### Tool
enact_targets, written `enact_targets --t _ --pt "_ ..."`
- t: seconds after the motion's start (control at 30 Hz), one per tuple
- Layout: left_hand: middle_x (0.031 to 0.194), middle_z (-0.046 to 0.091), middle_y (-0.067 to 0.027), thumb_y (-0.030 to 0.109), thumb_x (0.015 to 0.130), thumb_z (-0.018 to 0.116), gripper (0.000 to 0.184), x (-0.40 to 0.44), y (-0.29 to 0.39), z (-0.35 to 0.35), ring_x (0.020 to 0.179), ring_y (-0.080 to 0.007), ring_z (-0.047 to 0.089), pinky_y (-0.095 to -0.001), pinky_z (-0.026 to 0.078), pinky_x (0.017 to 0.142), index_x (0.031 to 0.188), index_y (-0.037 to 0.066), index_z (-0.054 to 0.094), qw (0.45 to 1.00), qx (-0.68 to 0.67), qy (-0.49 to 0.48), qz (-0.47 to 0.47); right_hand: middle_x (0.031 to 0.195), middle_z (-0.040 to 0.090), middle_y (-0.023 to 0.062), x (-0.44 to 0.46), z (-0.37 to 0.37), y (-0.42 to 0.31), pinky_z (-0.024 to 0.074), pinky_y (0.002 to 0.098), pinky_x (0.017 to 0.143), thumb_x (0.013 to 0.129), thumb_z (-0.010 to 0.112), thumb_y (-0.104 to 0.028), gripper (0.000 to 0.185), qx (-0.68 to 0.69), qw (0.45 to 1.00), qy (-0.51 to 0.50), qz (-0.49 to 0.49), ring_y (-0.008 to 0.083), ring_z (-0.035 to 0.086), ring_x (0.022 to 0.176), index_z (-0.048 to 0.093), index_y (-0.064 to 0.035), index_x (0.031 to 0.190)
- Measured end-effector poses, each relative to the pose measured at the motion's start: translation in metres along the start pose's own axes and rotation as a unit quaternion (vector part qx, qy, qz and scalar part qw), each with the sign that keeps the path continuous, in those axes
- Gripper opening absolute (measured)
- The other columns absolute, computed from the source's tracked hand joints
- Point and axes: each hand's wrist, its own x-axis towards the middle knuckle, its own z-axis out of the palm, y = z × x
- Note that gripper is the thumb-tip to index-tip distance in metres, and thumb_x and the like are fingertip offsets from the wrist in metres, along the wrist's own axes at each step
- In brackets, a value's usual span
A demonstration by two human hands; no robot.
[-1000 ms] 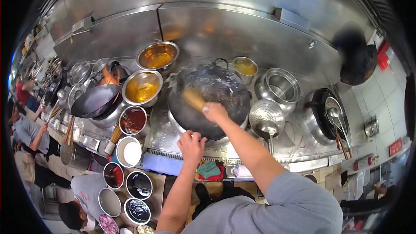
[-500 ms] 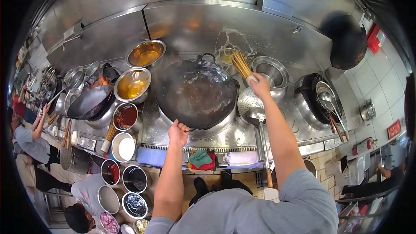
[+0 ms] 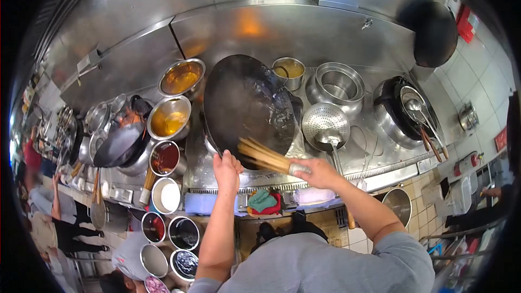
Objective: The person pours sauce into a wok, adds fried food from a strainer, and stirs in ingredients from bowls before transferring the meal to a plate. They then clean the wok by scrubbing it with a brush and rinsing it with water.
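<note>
A large black wok (image 3: 236, 97) is tilted up on the stove, its far left side raised, with a loop handle at its right. My left hand (image 3: 227, 171) is closed on the wok's near edge. In my right hand (image 3: 319, 173) is a bamboo wok brush (image 3: 266, 156), gripped by its bound end, with its bristles over the wok's near right rim. Whether the bristles touch the wok I cannot tell. Just right of the wok, a perforated strainer (image 3: 320, 122) lies on the steel stove top with a ladle bowl (image 3: 329, 138) on it.
Steel bowls of yellow liquid (image 3: 169, 119) stand left of the wok, near a pot of red sauce (image 3: 165, 158). A pot (image 3: 288, 71) and a lipped steel pot (image 3: 339, 82) stand behind. Folded cloths (image 3: 262, 201) lie along the front edge. Other people are at left.
My right hand has brought the brush from the back right down to the wok's near side. The wok has gone from lying flatter to tilted, with my left hand still on its edge.
</note>
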Motion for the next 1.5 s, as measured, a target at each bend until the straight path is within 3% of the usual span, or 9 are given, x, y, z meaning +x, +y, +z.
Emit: enact_targets --t 0.27,0.43,0.57,0.83,0.97,1.07,1.17,1.3,1.5 --pt "0.056 0.033 0.0039 0.013 0.096 0.044 0.014 -0.03 -0.03 0.0 0.043 -0.0056 0.032 -0.0238 0.028 0.039 0.087 0.012 0.033 0.981 0.162 -0.072 0.079 0.094 0.065 0.0192 0.087 0.032 0.056 0.0514 0.0409 0.076 0.081 0.062 -0.034 0.047 -0.021 0.973 0.168 0.155 0.0334 0.064 0.087 0.055 -0.0176 0.125" --pt "0.057 0.032 0.0052 0.014 0.096 0.044 0.014 -0.018 -0.02 -0.002 0.042 -0.004 0.027 -0.0232 0.023 0.039 0.087 0.012 0.034 0.987 0.116 -0.09 0.061 0.118 0.058 0.0185 -0.004 0.078 -0.001 0.0413 0.0366 0.097 0.08 0.064 -0.036 0.054 0.139 0.988 0.037 0.06 0.0309 0.055 0.113 0.052 -0.0173 0.129" --pt "0.056 0.033 0.0056 0.014 0.096 0.044 0.016 -0.01 -0.014 -0.015 0.043 -0.0035 0.03 -0.0226 0.025 0.038 0.084 0.012 0.033 0.992 0.087 -0.069 0.06 0.096 0.064 0.0219 0.039 0.056 0.082 0.0502 0.0431 0.08 0.08 0.061 -0.037 0.038 -0.157 0.973 0.044 0.163 0.0369 0.062 0.091 0.064 -0.0084 0.106" --pt "0.053 0.028 0.0048 0.014 0.096 0.045 0.018 -0.011 0.007 -0.066 0.041 -0.0054 0.024 -0.0244 0.02 0.037 0.082 0.014 0.033 0.999 0.008 -0.034 0.037 0.093 0.065 0.0207 0.039 -0.014 0.129 0.0525 0.0415 0.064 0.083 0.059 -0.03 0.047 -0.128 0.906 0.378 0.141 0.032 0.065 0.074 0.051 -0.0114 0.125" --pt "0.052 0.025 0.0052 0.014 0.096 0.045 0.02 -0.049 0.03 -0.091 0.04 -0.0051 0.022 -0.0242 0.02 0.038 0.08 0.014 0.032 0.999 0.032 0.008 0.041 0.101 0.059 0.0084 -0.033 0.0 0.122 0.0496 0.0261 0.052 0.085 0.064 -0.021 0.057 0.415 0.829 0.329 0.18 0.0143 0.058 0.068 0.039 -0.011 0.135" --pt "0.052 0.025 0.0053 0.015 0.096 0.044 0.019 -0.061 0.049 -0.096 0.041 -0.005 0.022 -0.024 0.021 0.039 0.081 0.014 0.033 0.996 0.059 -0.015 0.06 0.106 0.058 0.0083 -0.073 0.017 0.107 0.0512 0.029 0.053 0.086 0.063 -0.02 0.06 0.444 0.812 0.253 0.281 0.0154 0.059 0.074 0.034 -0.0111 0.138" --pt "0.053 0.026 0.0057 0.015 0.096 0.044 0.016 -0.059 0.061 -0.088 0.041 -0.0046 0.022 -0.0236 0.021 0.039 0.083 0.013 0.035 0.994 0.101 -0.006 0.048 0.11 0.058 0.0089 -0.077 0.043 0.098 0.0516 0.0274 0.056 0.085 0.063 -0.019 0.063 0.432 0.848 0.224 0.208 0.0154 0.059 0.079 0.033 -0.0094 0.139" --pt "0.055 0.033 0.0058 0.014 0.095 0.045 0.012 -0.042 0.076 -0.079 0.041 -0.0037 0.029 -0.0233 0.027 0.039 0.087 0.012 0.037 0.963 0.231 -0.102 0.098 0.11 0.058 0.0226 -0.035 0.073 0.065 0.0499 0.0363 0.078 0.08 0.067 -0.022 0.069 0.016 0.97 0.233 -0.065 0.033 0.06 0.093 0.033 -0.0075 0.139" --pt "0.066 0.043 -0.0175 0.017 0.09 0.054 0.019 -0.052 0.103 -0.054 0.064 -0.0371 0.049 -0.0394 0.039 0.059 0.091 0.001 0.044 0.783 0.546 -0.162 0.252 0.11 0.056 0.0275 -0.002 0.124 0.022 0.0455 0.0405 0.088 0.079 0.065 -0.022 0.068 0.077 0.973 0.211 0.044 0.0409 0.056 0.101 0.035 -0.0081 0.138"
